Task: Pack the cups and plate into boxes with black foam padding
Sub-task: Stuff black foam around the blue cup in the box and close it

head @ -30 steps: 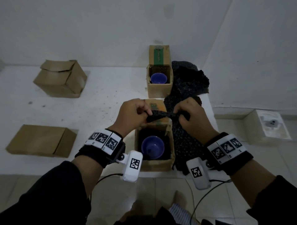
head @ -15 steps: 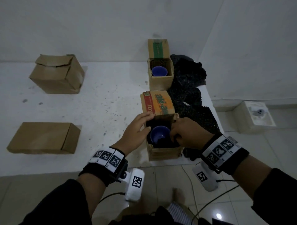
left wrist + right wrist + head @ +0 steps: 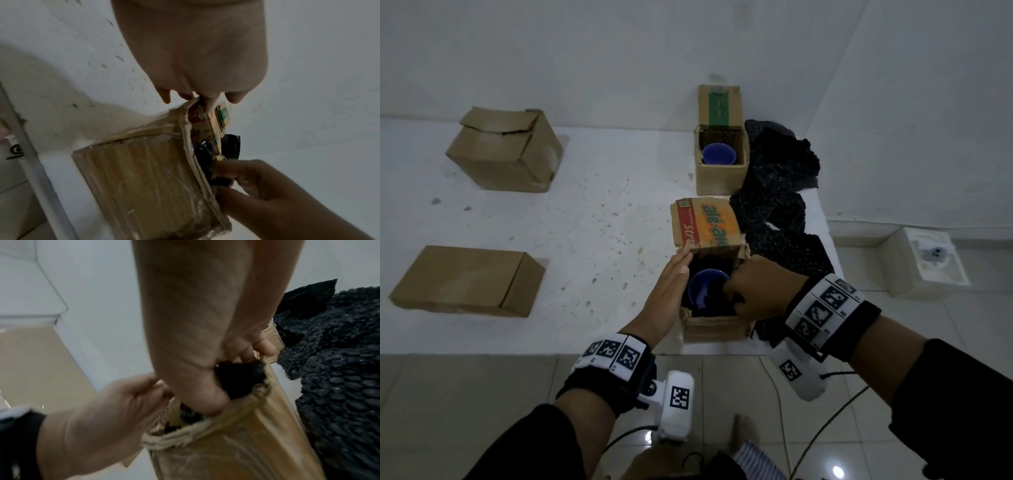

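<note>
A blue cup [image 3: 703, 289] sits in the near cardboard box [image 3: 714, 330], which is lined with black foam and has its printed flap [image 3: 707, 224] standing up. My left hand [image 3: 674, 284] lies flat with straight fingers against the box's left wall; its fingertips [image 3: 207, 104] reach the top edge. My right hand [image 3: 755, 291] is curled over the right rim and pinches a wad of black foam [image 3: 238, 379] just inside the box [image 3: 236, 451]. That same foam [image 3: 205, 160] shows at the rim beside the right hand [image 3: 267, 186]. A second blue cup [image 3: 719, 155] sits in the far open box [image 3: 720, 176].
A pile of loose black foam [image 3: 774, 209] lies right of both boxes, reaching the platform's right edge. Two closed cardboard boxes [image 3: 505, 150] [image 3: 465, 281] stand at the left. The near box stands at the platform's front edge, with tiled floor [image 3: 482, 394] below.
Both hands held a strip of black foam above the near box. They came down to it; now the right hand holds foam inside the box and the left lies flat on its wall.
</note>
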Demonstrator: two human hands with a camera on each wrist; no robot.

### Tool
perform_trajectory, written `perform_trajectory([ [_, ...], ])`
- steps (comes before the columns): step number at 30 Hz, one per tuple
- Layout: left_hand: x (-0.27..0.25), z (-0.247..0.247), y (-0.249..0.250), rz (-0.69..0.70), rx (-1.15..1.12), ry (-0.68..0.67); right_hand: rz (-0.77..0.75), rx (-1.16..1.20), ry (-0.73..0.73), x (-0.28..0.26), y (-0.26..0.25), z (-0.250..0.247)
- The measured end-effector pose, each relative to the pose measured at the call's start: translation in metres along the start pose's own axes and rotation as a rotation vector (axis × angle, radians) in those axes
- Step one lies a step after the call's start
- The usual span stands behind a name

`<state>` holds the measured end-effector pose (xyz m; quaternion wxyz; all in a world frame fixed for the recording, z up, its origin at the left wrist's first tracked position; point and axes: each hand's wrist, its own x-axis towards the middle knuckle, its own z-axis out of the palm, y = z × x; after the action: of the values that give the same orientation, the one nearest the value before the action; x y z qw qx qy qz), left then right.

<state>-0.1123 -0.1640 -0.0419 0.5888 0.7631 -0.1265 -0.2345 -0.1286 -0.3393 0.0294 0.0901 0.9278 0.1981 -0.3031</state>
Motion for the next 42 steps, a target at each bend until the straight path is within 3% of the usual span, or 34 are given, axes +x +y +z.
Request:
perform_trajectory([
  [3,0.001,0.001,-0.002,0.004,0.013,0.019,-0.079,-0.01,0.151,0.005,0.001,-0.002],
  [6,0.002,0.003,-0.004,0.013,0.017,0.05,-0.156,-0.118,0.156,0.015,-0.001,0.013],
  [8,0.003,0.003,-0.005,0.017,0.017,0.062,-0.08,-0.161,0.105,0.016,-0.001,0.019],
  [15,0.006,0.003,-0.004,0.033,-0.014,0.069,-0.012,-0.038,0.129,0.017,-0.004,0.024],
  [20,0.009,-0.001,-0.006,0.037,-0.029,0.053,-0.185,0.187,0.28,0.017,0.002,0.005],
  [23,0.01,-0.002,-0.006,0.037,-0.025,0.05,-0.266,0.262,0.178,0.018,-0.002,0.009],
  [30,0.01,-0.001,-0.013,0.048,-0.032,0.056,-0.07,0.276,0.017,0.008,-0.012,0.026],
  [36,0.011,0.001,-0.015,0.044,-0.037,0.044,0.012,0.296,-0.207,0.024,-0.019,0.005],
  [38,0.01,0.0,-0.015,0.046,-0.043,0.035,-0.007,0.342,-0.103,0.025,-0.015,-0.003],
  [41,0.009,-0.001,-0.015,0.06,-0.038,0.035,-0.043,0.192,0.235,0.022,-0.011,-0.006],
  [42,0.009,-0.001,-0.015,0.058,-0.05,0.034,-0.011,0.172,0.246,0.023,-0.011,-0.004],
])
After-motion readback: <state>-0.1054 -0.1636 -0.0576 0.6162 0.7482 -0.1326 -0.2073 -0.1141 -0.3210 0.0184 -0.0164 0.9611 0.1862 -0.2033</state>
